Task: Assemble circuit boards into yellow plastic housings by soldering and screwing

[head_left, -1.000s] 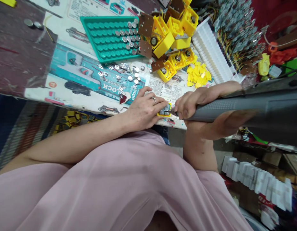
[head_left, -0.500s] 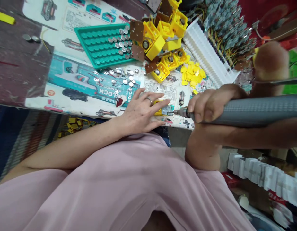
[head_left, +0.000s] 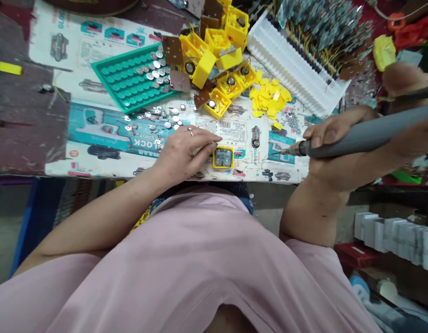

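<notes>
My right hand [head_left: 338, 129] is wrapped round a grey powered screwdriver [head_left: 373, 129], its thin tip pointing left above the printed sheet. A small square yellow case [head_left: 223, 157] with a grey inside lies near the table's front edge. Just left of it is my left hand [head_left: 189, 150], its fingers close together and fingertips by the case's upper left corner. Whether anything is between those fingers cannot be made out. Beyond the left hand, silvery discs [head_left: 168, 125] lie scattered on the sheet.
A teal tray [head_left: 120, 85] with silvery discs stands at the back left. Yellow cases with wires [head_left: 203, 69] are heaped behind my hands. Small yellow pieces [head_left: 269, 97], a white ribbed tray [head_left: 293, 64] and a pile of grey wired parts [head_left: 321, 27] are to the right.
My right hand and the screwdriver have moved right, away from the yellow case. My left hand has slid left off the case, its spread fingers drawing together. The view has shifted somewhat.
</notes>
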Demonstrator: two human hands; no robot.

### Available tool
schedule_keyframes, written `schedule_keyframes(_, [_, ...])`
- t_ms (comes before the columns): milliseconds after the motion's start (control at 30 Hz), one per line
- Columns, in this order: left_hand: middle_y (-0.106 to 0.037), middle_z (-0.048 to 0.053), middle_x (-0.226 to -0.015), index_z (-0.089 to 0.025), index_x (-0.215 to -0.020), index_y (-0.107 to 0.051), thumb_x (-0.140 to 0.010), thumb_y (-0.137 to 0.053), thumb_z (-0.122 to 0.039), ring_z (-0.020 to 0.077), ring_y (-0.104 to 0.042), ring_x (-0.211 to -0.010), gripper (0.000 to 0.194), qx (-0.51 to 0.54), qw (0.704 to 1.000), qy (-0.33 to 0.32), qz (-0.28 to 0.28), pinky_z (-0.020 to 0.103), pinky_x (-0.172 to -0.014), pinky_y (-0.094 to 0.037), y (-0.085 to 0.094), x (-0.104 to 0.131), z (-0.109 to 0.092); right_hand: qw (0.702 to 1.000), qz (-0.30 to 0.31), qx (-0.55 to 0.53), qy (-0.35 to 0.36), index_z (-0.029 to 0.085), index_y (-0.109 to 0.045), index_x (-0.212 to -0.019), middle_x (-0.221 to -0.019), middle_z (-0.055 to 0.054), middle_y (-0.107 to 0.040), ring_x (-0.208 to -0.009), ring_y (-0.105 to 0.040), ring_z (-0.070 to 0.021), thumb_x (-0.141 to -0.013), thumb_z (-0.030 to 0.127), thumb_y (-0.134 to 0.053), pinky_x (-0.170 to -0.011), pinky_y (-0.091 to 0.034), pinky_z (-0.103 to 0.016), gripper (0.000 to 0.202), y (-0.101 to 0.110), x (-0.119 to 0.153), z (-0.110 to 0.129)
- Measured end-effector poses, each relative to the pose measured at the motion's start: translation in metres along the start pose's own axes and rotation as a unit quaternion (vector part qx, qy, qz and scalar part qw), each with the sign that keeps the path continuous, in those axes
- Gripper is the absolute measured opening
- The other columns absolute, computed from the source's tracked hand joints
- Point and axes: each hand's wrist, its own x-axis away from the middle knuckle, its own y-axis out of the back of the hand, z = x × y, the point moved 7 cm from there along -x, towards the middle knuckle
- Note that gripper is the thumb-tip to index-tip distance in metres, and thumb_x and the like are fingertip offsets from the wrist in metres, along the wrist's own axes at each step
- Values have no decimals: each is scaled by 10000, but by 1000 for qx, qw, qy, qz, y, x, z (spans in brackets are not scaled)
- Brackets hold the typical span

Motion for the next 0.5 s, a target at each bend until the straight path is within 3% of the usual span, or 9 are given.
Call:
schedule_keyframes(67, [-700,119,-1255,-144,-1285,-636,-992,-403,-274,249,-640,-1139,396,-42,999,0,16,432,-1009,-491,1,-1,1,984,-76,71,147,380,-692,-1070,-546,85,-403,-441,-520,-23,-968,560,-432,-528,-445,-179,332,9,7,13])
schedule_keyframes(100, [-650,135,-1344,-133,-1356,-583,-979,-413,-267,270,-607,-1206,435,-59,998,-5,27,459,-1048,-468,0,-2,-1,973,-88,104,189,395,-696,-1087,-580,82,-471,-487,-564,-32,-969,559,-434,-559,-468,-195,330,12,11,16])
schedule_keyframes(200, [-548,134,-1474,-172,-1407,-537,-959,-485,-339,308,-529,-1313,481,-91,993,-39,69,498,-1084,-432,-7,-5,-17,972,-65,134,180,457,-678,-1124,-989,85,-703,-840,-715,-92,-934,623,-456,-742,-538,-277,335,28,15,9])
schedule_keyframes(267, [-609,121,-1401,-203,-1270,-643,-947,-534,-384,326,-551,-1273,385,-118,987,-59,87,506,-1042,-449,-11,-7,-29,972,-79,139,174,473,-646,-1165,-1224,111,-681,-1023,-702,-106,-961,608,-387,-848,-539,-317,355,45,20,5])
schedule_keyframes(367, [-699,122,-1214,-194,-1066,-715,-942,-547,-360,318,-615,-1141,267,-141,984,-51,94,470,-934,-490,-12,-9,-37,958,-116,175,196,487,-579,-1221,-1350,134,-618,-1131,-662,-92,-1012,521,-320,-950,-516,-343,335,62,29,4])
schedule_keyframes(433, [-721,110,-1101,-184,-1017,-717,-938,-535,-330,275,-654,-1019,247,-114,987,-26,106,407,-853,-508,-11,-11,-34,941,-164,211,207,467,-540,-1253,-1412,108,-558,-1256,-600,-127,-991,596,-356,-1054,-470,-393,345,67,36,7])
schedule_keyframes(500, [-723,71,-982,-184,-1002,-708,-917,-543,-322,214,-665,-885,231,-51,991,16,121,339,-781,-506,-9,-14,-23,944,-169,251,130,404,-510,-1313,-1446,42,-515,-1365,-512,-185,-944,692,-382,-1129,-421,-439,485,66,36,0])
